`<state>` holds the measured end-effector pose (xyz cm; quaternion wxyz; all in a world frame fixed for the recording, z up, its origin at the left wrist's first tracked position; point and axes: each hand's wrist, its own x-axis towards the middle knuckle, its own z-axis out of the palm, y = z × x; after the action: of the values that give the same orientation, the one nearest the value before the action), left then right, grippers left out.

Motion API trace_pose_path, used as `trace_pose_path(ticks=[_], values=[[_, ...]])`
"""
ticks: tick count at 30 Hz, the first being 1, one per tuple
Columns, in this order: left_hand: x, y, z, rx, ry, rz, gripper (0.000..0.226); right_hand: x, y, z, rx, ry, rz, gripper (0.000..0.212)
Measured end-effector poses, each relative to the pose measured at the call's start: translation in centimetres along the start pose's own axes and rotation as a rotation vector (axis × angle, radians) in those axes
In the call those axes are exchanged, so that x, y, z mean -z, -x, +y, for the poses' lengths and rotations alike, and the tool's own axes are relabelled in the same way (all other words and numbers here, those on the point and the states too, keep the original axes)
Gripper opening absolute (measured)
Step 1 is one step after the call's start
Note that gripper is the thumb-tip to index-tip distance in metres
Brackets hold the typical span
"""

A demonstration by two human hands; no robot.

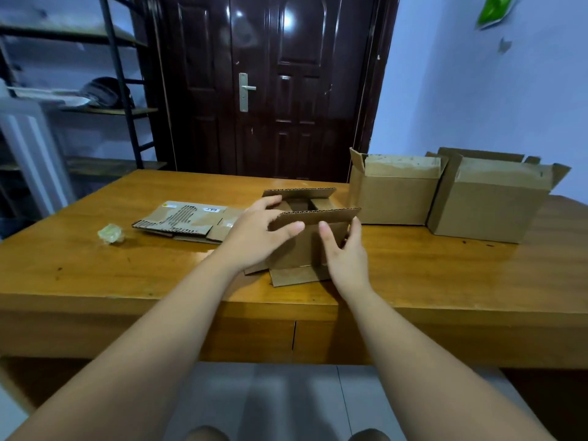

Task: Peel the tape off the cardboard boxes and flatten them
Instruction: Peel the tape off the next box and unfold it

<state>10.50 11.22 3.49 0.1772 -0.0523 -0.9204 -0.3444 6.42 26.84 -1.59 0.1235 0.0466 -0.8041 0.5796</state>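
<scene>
A: small box [310,249], where?

B: Middle of the worktop [95,275], near the front edge. It stands with its top flaps up and open, and one bottom flap splays flat toward me. I see no tape on it from here.

A: How does it handle?

B: I'd say light and empty. It's corrugated, so stiff across the panels and easy to fold at the creases. It looks dry, not slippery and not fragile, though the edges would dent if squeezed hard.

A: Hands?

B: My left hand [254,232] grips the left top corner, thumb on the front of the near flap and fingers over the rim toward the inside. My right hand [346,253] holds the right edge, thumb on the front panel and fingers curled round the side. Both are clamped on the box.

A: Where to grip for flattening?

B: Opposite corners, I think. Push them diagonally so it shears along the creases, then press the panels down.

A: Around it?

B: Flattened cardboard [187,219] lies just to the left; I can't tell if it touches the box. A tape wad [110,233] sits further left. Two larger boxes [394,198] stand side by side at back right, upright with their flaps open. Behind them is a dark door [270,90], and there's a shelf rack [121,74] at the left.
</scene>
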Motion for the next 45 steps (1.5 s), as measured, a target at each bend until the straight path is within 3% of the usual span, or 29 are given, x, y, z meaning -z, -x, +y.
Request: trace_pose_path(ticks=[3, 8, 11, 13, 15, 21, 23, 27, 29, 33, 38, 43, 45], values=[[0.5, -0.7, 0.3, 0.029, -0.162, -0.119, 0.045, 0.0, 0.2, 0.1, 0.024, 0.003, 0.035, 0.087], [1.3, -1.2, 1.1, 0.012, -0.214, -0.212, 0.059, 0.3, 0.1, 0.1, 0.028, -0.002, 0.086, 0.089], [1.1, -1.1, 1.3, -0.055, -0.096, -0.038, 0.060, 0.3, 0.2, 0.1, 0.033, -0.006, 0.105, 0.085], [0.9, -0.9, 1.2, -0.013, 0.028, 0.162, 0.057, 0.3, 0.3, 0.3, 0.041, -0.003, 0.117, 0.078], [0.4, -0.7, 0.6, 0.052, 0.072, 0.262, 0.058, 0.2, 0.3, 0.4, 0.048, -0.002, 0.122, 0.070], [-1.5, -0.1, -0.9, 0.034, 0.276, 0.229, 0.050, 0.0, 0.2, 0.5, 0.015, 0.039, 0.158, 0.071], [-2.1, 0.1, -0.7, 0.003, 0.349, 0.200, 0.061, 0.0, 0.3, 0.4, 0.037, 0.065, 0.171, 0.076], [-2.6, 0.4, 0.2, -0.032, 0.393, 0.256, 0.109, 0.1, 0.7, 0.2, 0.086, 0.050, 0.157, 0.087], [-2.5, 0.2, 0.4, -0.043, 0.388, 0.244, 0.119, 0.3, 0.9, 0.1, 0.113, -0.004, 0.172, 0.087], [-1.5, -0.1, 1.0, 0.024, 0.300, 0.138, 0.119, 0.5, 1.1, 0.2, 0.125, -0.066, 0.244, 0.087], [0.9, -0.3, 0.3, -0.023, 0.210, 0.029, 0.121, 1.0, 1.4, -0.3, 0.181, 0.008, 0.112, 0.099], [3.1, 0.5, -0.4, -0.039, 0.280, 0.070, 0.112, 3.6, -0.1, -3.5, 0.485, 0.197, 0.040, 0.084], [4.3, 1.1, -0.3, -0.025, 0.290, 0.058, 0.091, 5.4, -1.0, -4.9, 0.610, 0.481, -0.055, 0.090]])
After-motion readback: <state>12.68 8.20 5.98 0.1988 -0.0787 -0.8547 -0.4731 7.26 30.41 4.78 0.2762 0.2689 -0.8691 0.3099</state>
